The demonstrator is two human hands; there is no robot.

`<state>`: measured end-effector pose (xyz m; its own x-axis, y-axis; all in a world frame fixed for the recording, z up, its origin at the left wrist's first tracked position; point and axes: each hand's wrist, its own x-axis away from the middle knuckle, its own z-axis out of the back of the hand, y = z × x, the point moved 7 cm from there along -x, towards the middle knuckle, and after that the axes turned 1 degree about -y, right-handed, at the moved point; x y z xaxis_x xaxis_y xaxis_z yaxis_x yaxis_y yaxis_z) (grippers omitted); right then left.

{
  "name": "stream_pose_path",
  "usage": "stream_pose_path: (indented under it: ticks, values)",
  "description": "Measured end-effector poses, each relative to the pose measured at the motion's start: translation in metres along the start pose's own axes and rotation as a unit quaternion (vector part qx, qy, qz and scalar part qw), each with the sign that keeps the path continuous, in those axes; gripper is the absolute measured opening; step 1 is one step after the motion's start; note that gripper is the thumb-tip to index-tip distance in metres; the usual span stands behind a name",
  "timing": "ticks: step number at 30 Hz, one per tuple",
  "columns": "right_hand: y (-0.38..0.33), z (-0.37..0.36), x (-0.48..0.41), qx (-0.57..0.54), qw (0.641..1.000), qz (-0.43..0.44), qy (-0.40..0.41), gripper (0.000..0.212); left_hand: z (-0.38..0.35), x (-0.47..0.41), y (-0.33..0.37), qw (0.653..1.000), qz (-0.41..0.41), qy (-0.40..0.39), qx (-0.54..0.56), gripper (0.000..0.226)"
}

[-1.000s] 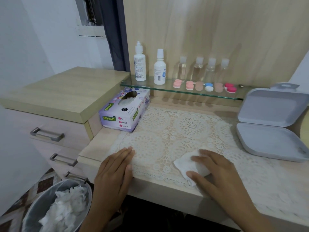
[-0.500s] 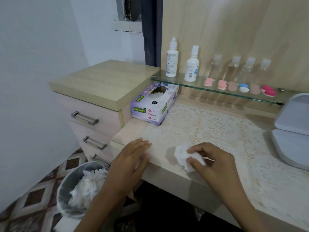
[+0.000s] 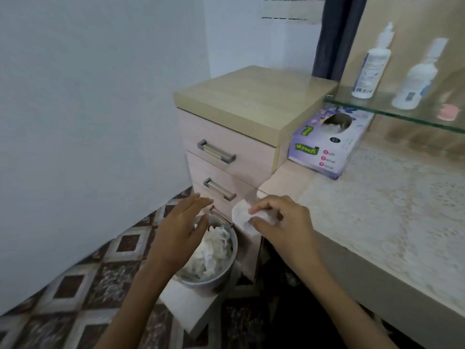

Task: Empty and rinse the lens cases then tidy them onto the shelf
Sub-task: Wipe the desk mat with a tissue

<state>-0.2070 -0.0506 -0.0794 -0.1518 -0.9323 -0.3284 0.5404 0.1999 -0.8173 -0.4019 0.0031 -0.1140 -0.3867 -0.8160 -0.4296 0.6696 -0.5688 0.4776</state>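
"Mysoft Soft Facial Tissue" lettering on tissue box (image 3: pixel 324 144)

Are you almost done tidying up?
Nearly, it looks like. Done: a pink case sits on the shelf beside the bottles; any others are out of view. In hand: the right hand pinches a tissue near the bin, the left hand open above it. Left: drop the tissue in.

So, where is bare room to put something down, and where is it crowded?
Bare: the cabinet top, left of the glass shelf, and the lace mat right of the tissue box. Crowded: the bin, heaped with tissues; bottles stand on the shelf.
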Motion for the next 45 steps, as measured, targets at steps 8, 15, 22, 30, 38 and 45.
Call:
stream_pose_path:
  ticks: [8,15,22,30,38,45]
  values:
    - [0.022,-0.114,-0.022,0.007,0.995,-0.021,-0.093,0.019,-0.009,0.027,-0.081,0.997,0.063,-0.046,-0.006,0.036]
    - [0.083,-0.174,-0.035,0.049,0.99,-0.086,-0.096,0.015,-0.043,0.042,-0.129,0.991,0.118,-0.058,-0.004,0.039]
    - [0.144,-0.221,-0.036,0.099,0.977,-0.147,-0.121,0.017,-0.084,0.048,-0.166,0.981,0.169,-0.099,0.005,0.039]
    - [0.183,-0.257,-0.014,0.126,0.917,-0.18,-0.333,0.037,-0.119,0.056,-0.184,0.97,0.203,-0.132,0.017,0.034]
    - [0.162,-0.227,-0.025,0.079,0.939,-0.166,-0.29,0.048,-0.114,0.053,-0.166,0.977,0.177,-0.116,0.008,0.032]
    - [0.082,-0.17,-0.019,0.07,0.958,-0.076,-0.269,0.03,-0.073,0.039,-0.123,0.99,0.118,-0.083,-0.01,0.033]
